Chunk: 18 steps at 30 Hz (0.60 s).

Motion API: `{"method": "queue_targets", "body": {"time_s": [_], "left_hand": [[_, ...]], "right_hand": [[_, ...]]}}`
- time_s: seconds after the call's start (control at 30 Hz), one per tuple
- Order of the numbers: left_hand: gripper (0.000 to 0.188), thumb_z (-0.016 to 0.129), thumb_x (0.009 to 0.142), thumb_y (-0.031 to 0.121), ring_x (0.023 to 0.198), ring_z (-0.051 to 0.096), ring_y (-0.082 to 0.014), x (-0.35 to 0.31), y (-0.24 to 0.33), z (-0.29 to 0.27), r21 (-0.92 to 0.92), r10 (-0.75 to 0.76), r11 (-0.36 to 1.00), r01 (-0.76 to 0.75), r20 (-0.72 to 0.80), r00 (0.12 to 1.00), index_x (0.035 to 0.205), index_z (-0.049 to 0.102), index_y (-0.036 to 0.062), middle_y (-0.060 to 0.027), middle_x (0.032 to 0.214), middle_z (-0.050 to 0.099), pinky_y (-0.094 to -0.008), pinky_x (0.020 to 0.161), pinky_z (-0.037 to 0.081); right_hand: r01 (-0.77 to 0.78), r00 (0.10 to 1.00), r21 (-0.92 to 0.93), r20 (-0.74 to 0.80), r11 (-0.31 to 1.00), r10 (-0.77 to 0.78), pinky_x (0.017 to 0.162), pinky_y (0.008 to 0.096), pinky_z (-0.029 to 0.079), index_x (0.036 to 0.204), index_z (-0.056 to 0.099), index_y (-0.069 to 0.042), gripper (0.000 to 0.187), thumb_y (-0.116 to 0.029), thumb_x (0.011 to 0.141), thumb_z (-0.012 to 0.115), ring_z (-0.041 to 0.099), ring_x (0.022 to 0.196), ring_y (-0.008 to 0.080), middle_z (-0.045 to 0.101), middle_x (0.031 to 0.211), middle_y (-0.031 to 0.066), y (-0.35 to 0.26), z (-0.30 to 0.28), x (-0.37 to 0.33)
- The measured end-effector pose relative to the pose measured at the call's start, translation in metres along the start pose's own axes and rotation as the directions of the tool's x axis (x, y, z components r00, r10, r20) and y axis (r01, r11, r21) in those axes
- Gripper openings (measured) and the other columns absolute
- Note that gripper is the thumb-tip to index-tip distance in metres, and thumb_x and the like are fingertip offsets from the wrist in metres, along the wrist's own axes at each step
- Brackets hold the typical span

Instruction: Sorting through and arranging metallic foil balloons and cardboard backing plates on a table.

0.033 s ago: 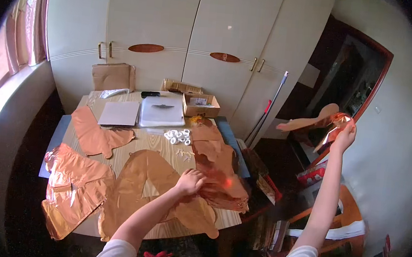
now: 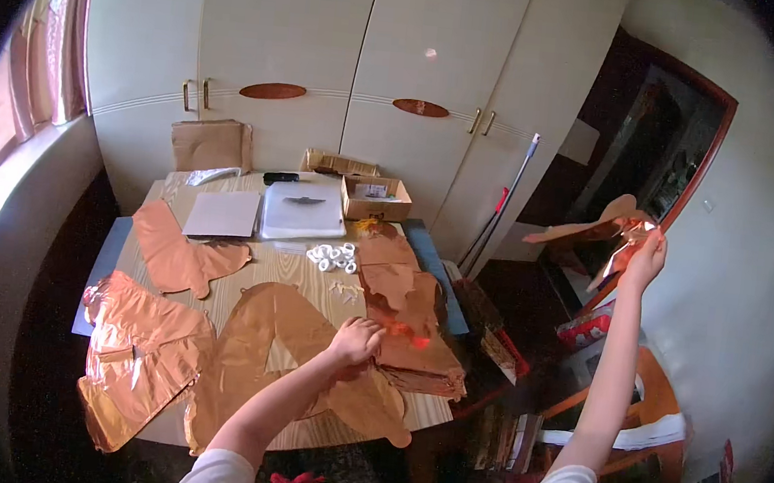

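The right hand [image 2: 646, 260] holds a copper-coloured foil sheet [image 2: 596, 228] out past the right side of the counter [image 2: 282, 267], fingers clamped on one end. Held away from the counter, the thin sheet spreads leftward in the air, probably to keep it from catching on the other foil.

The left hand [image 2: 359, 339] rests where the flat foil piece [image 2: 251, 345] meets the foil stack [image 2: 405, 341], perhaps to steady them; its fingers are curled, and I cannot tell whether they pinch anything. The stack lies along the right side, seemingly within easy reach. The flat piece is spread in front of the person, beside a crinkled foil piece [image 2: 150, 335]. White rings [image 2: 334, 257] sit grouped just beside the stack, likely so that they stay together, with a cardboard box [image 2: 376, 207] behind.
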<state>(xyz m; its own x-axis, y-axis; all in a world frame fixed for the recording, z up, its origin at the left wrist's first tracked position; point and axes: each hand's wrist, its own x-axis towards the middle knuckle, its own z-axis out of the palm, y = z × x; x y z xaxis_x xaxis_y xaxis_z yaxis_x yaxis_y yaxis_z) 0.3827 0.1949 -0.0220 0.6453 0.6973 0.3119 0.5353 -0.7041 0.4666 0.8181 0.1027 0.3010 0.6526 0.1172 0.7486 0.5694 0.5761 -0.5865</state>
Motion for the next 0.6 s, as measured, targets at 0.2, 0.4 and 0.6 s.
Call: {"method": "queue_targets", "body": {"time_s": [0.2,0.4,0.6], "left_hand": [[0.026,0.052,0.079,0.028,0.103,0.054,-0.0239,0.031,-0.019,0.006,0.196,0.055,0.979,-0.056,0.012,0.998,0.099,0.061,0.0147,-0.0076,0.099,0.060,-0.0422,0.085,0.040],[0.036,0.054,0.079,0.035,0.107,0.051,-0.0227,0.052,-0.030,0.000,0.395,0.287,0.864,-0.310,0.118,0.951,0.108,0.060,0.0130,-0.0057,0.112,0.057,-0.0399,0.088,0.041],[0.067,0.056,0.074,0.058,0.110,0.051,-0.0265,0.075,-0.027,0.007,0.456,0.348,0.835,-0.308,-0.003,0.938,0.113,0.056,0.0036,-0.0137,0.113,0.055,-0.0419,0.091,0.040]], "right_hand": [[-0.123,0.961,-0.171,0.226,0.978,0.160,0.081,0.0251,0.042,0.109,0.054,0.000,0.028,-0.023,0.094,0.046,0.052,0.090,0.0117,0.057,0.095,0.0028,-0.035,-0.031,-0.110],[-0.122,0.927,-0.371,0.288,0.921,0.239,0.076,0.0258,0.042,0.104,0.054,0.001,0.025,-0.020,0.092,0.048,0.052,0.084,0.0105,0.057,0.093,0.0038,-0.048,-0.078,-0.194],[-0.324,0.853,-0.375,0.280,0.869,0.440,0.077,0.0265,0.041,0.101,0.054,0.000,0.021,-0.017,0.091,0.050,0.051,0.083,0.0106,0.055,0.089,0.0028,-0.064,-0.108,-0.243]]}}
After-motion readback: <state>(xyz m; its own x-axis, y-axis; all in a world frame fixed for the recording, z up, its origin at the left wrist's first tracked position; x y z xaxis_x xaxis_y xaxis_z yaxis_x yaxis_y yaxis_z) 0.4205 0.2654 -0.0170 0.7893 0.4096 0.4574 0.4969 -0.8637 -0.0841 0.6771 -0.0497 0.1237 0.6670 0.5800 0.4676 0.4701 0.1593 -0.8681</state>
